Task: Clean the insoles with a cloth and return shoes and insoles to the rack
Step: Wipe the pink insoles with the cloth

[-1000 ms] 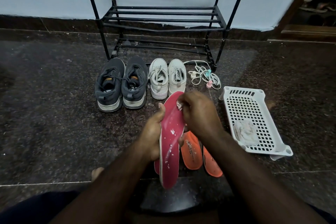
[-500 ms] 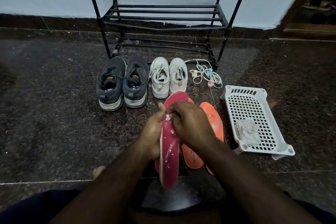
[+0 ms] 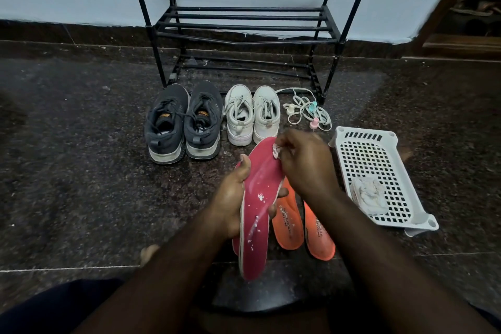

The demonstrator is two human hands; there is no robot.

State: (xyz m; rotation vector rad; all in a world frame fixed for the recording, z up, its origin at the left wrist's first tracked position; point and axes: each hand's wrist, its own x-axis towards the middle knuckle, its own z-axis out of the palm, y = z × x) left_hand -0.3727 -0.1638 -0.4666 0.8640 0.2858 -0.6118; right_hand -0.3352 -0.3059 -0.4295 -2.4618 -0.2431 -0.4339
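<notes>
While the left hand (image 3: 233,198) grips the pink insole (image 3: 260,198), the right hand (image 3: 303,163), pinching a white cloth scrap (image 3: 275,152), has slid back to its far tip; white residue remains, so wiping continues.

floor (image 3: 81,171) | 2 dark shoes (image 3: 183,122) | 2 white shoes (image 3: 253,115) | basket (image 3: 366,138) | 2 orange insoles (image 3: 303,230)

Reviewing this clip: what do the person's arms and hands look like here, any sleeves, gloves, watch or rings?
Both forearms are bare up to the bottom edge of the picture, with no sleeves showing. The left hand and the right hand wear no gloves, and no watch, bracelet or ring shows. Dark blue clothing shows at the lower left corner, apparently over a leg.
</notes>
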